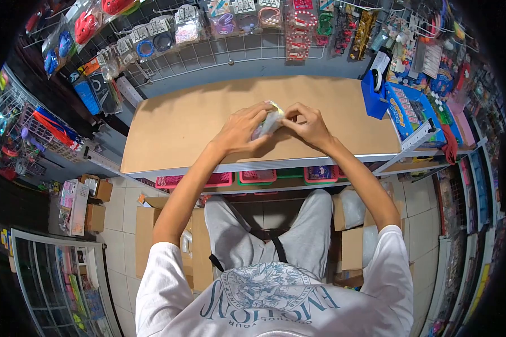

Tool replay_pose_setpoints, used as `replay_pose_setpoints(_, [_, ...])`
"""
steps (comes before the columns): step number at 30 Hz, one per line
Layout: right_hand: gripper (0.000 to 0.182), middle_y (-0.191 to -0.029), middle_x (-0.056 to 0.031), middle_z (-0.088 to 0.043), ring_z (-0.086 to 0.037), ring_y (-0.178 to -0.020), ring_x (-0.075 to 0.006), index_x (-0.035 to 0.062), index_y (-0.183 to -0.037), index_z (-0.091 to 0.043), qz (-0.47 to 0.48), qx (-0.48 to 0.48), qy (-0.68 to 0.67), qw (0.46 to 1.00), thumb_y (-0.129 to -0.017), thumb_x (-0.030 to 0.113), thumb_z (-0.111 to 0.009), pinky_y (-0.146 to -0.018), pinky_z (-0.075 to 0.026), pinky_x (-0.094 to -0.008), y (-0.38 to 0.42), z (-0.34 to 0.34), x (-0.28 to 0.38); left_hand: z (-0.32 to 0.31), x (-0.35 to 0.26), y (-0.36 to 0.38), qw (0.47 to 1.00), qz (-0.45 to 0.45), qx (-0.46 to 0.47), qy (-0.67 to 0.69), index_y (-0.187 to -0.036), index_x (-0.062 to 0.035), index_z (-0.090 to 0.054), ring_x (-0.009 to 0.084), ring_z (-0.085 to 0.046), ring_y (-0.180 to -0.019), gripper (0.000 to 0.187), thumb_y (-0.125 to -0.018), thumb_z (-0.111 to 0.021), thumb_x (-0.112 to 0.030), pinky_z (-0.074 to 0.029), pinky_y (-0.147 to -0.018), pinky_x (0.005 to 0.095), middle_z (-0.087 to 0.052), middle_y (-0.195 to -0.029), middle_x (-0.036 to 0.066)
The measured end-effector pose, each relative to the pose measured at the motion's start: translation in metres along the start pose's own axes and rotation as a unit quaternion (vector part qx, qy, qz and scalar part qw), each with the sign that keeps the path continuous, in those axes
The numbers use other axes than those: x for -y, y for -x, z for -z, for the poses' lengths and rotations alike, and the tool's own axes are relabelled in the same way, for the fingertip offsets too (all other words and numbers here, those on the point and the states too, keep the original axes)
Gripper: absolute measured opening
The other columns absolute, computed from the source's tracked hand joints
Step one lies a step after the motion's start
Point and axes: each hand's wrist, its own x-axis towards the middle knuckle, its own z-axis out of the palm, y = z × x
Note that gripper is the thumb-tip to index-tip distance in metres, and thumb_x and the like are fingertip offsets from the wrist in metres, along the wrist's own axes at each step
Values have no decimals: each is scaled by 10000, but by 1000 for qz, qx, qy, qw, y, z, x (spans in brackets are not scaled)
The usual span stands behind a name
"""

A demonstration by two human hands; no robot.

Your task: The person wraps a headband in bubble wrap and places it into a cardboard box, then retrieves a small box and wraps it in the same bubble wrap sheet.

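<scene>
Above the brown tabletop [174, 129], both hands meet at a small plastic-wrapped packet [269, 124]. It looks whitish and see-through, with yellow-green at its upper end and a hint of purple lower down; what is inside I cannot make out. My left hand [243, 130] is curled round the packet from the left, fingers over its top and thumb along its lower side. From the right, my right hand [308, 128] pinches the packet's edge between thumb and forefinger, its other fingers bent.
A blue tape dispenser [374, 95] stands at the table's right end, beside a blue display box [400, 112]. Packaged goods hang from a wire grid [230, 56] behind. Pink baskets [258, 175] sit under the tabletop; cardboard boxes [146, 236] flank my legs.
</scene>
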Motion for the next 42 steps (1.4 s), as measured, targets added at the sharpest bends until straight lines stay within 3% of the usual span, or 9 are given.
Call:
replay_pose_setpoints(6, [197,-886,-108,-659,-629,-789,-232,14,-957,-684,46,-7,77,996,-860,149,-787,-724,-515,-350,-10,5,5,-2,4,1,999,21,21,31,-1374,-7,-490,416,-502,-1328,585,-836,-613,-201,-413,-1114,493,-504,-1463,210])
replay_pose_setpoints(9, [185,-951,-96,-646,-601,-814,-194,32,-968,-702,76,-40,17,996,-857,149,-792,-733,-496,-317,-18,0,0,-5,6,2,999,29,26,23,-1403,-11,-446,429,-505,-1310,618,-830,-605,-180,-401,-1111,508,-503,-1457,218])
replay_pose_setpoints(12, [194,-1061,-69,-633,-603,-892,-149,40,-987,-731,-17,45,-73,996,-855,156,-813,-703,-518,-271,-21,1,-14,-2,3,2,998,39,27,29,-1420,-13,-413,439,-506,-1292,637,-826,-584,-166,-394,-1100,520,-497,-1456,225])
replay_pose_setpoints(15, [176,-1085,-45,-616,-578,-928,-116,38,-973,-744,-56,44,-130,989,-858,152,-813,-731,-496,-257,-22,-4,-17,3,-1,0,995,71,65,33,-1432,-13,-395,441,-505,-1287,643,-830,-542,-184,-392,-1095,524,-510,-1435,230])
replay_pose_setpoints(24, [162,-1093,-11,-569,-563,-935,-91,40,-1004,-779,-111,40,-215,969,-868,123,-808,-778,-455,-245,-21,-9,-18,-6,11,4,994,26,-8,104,-1291,22,-482,441,-507,-1272,517,-838,-476,-226,-379,-1097,530,-518,-1421,254])
replay_pose_setpoints(27, [149,-1093,-5,-560,-550,-915,-79,38,-999,-780,-118,32,-254,959,-873,115,-803,-764,-447,-237,-20,-13,-22,-6,10,4,990,77,17,118,-1271,9,-484,439,-508,-1271,490,-836,-482,-216,-379,-1104,522,-516,-1428,248])
replay_pose_setpoints(30, [140,-1078,1,-562,-528,-879,-65,35,-991,-771,-102,13,-263,959,-879,115,-798,-739,-430,-222,-19,-18,-23,-4,10,5,989,78,20,127,-1280,1,-471,434,-507,-1278,489,-841,-500,-212,-382,-1103,518,-526,-1415,239])
replay_pose_setpoints(33, [165,-1082,-13,-563,-559,-948,-110,34,-968,-744,-125,28,-255,958,-888,168,-800,-829,-462,-262,-20,-21,-22,-5,8,4,984,72,-17,161,-1258,-6,-461,438,-510,-1264,466,-844,-517,-212,-392,-1088,513,-522,-1402,231])
replay_pose_setpoints(42, [237,-994,-11,-619,-558,-880,-99,22,-962,-724,-133,19,-221,966,-889,233,-803,-768,-461,-262,-21,-28,-21,-1,5,5,984,86,8,153,-1194,23,-462,427,-499,-1243,409,-900,-485,-260,-402,-1054,486,-484,-1388,245])
